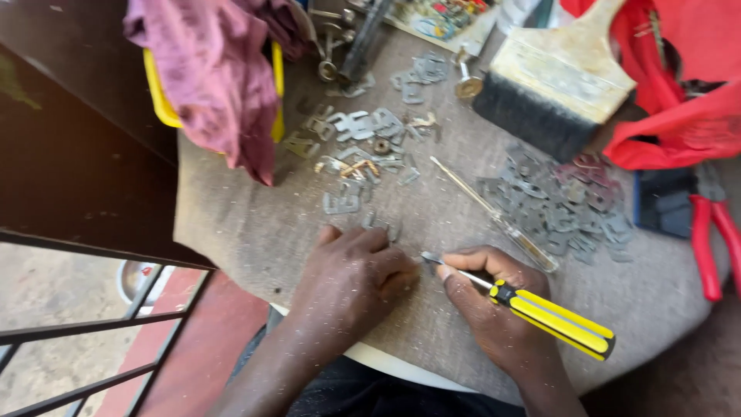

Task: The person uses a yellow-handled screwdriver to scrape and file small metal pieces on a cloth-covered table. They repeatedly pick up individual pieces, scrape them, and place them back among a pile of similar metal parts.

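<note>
My right hand [490,297] grips a screwdriver with a yellow and black handle [556,320]; its metal tip [432,259] points left toward my left hand. My left hand [351,282] lies knuckles up on the grey worktop [255,224], fingers curled over something small that I cannot make out. Just beyond my left fingers lie small grey metal plates [343,202]. A second screwdriver with a clear handle [494,216] rests on the worktop above my right hand.
A wide paintbrush [556,77] lies at the back right beside red cloth [679,116]. Red-handled pliers [714,239] sit at the right edge. A maroon rag [216,69] hangs over a yellow container [158,100]. Several more metal plates [563,201] are heaped on the right.
</note>
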